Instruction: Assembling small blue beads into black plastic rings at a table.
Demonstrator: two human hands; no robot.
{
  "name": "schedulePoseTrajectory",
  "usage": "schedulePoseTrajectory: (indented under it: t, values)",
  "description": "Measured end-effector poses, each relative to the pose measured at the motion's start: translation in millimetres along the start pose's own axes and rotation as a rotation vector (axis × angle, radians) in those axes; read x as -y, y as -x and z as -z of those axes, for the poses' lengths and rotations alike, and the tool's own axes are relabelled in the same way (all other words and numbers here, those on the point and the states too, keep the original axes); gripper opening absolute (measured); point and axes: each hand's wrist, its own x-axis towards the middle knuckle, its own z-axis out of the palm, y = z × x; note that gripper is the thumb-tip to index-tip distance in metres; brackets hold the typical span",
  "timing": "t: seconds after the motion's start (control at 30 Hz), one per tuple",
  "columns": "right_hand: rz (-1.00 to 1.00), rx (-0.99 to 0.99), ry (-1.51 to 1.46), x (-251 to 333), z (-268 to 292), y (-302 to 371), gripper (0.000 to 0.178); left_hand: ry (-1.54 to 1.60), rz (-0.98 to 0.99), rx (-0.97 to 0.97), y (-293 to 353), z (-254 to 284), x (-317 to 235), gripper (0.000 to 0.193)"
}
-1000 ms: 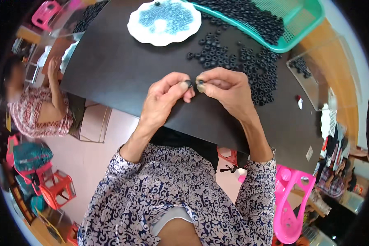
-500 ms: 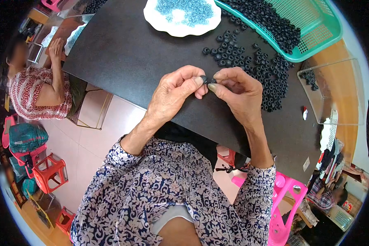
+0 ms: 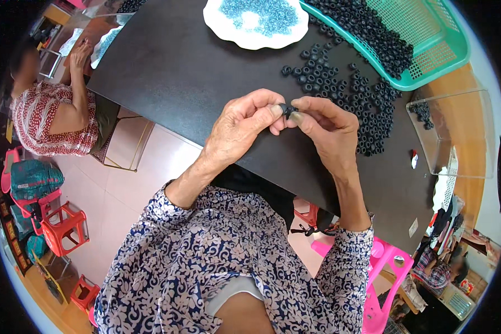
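Observation:
Over the dark table my left hand (image 3: 228, 132) is closed, with a small black rubber ring (image 3: 284, 109) pinched between thumb and forefinger. My right hand (image 3: 334, 131) meets it from the right, thumb and forefinger closed at the ring's side. A bit of black shows at those right fingertips, too small to tell whether it is a second piece. Just right of my hands spreads a pile of loose black rings (image 3: 373, 118). Beyond them a white scalloped plate (image 3: 250, 42) holds many tiny clear blue pieces (image 3: 261, 14).
A green plastic basket (image 3: 442, 39) full of black rings stands at the far right. Near it is a clear box (image 3: 456, 133) with some more rings. A co-worker in a red patterned top (image 3: 55, 119) sits at the left. Pink stool (image 3: 381, 278) behind my right arm.
My fingertips have come closer together at the black ring. The table and plate sit slightly farther right in the picture. The co-worker's hands at the left have shifted.

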Motion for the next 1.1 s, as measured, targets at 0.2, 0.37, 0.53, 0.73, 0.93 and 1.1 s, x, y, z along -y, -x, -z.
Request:
schedulePoseTrajectory:
  t: [0.2,0.37,0.53,0.73,0.93,1.1]
  values:
    - [-0.025,-0.013,0.041,0.9,-1.4,-2.2,0.016,0.055,-0.056,0.013,-1.1,2.6,5.1,0.022]
    - [-0.059,-0.024,0.016,0.4,-2.6,-1.2,0.014,0.005,-0.070,-0.017,-0.5,-0.8,4.2,0.022]
    - [-0.073,-0.028,0.009,0.3,-4.9,-0.6,0.014,0.018,-0.073,-0.029,0.4,-1.9,4.6,0.021]
    - [-0.055,-0.018,-0.033,-1.9,-2.5,-0.9,0.015,-0.038,-0.108,-0.015,0.4,-2.7,4.6,0.021]
    - [-0.033,0.012,-0.037,-3.7,-1.9,-1.7,0.013,-0.109,-0.105,-0.035,0.8,-4.6,2.9,0.020]
    - [-0.012,0.020,-0.028,-2.2,-4.0,-0.9,0.011,-0.157,-0.118,-0.036,1.0,-4.1,2.6,0.019]
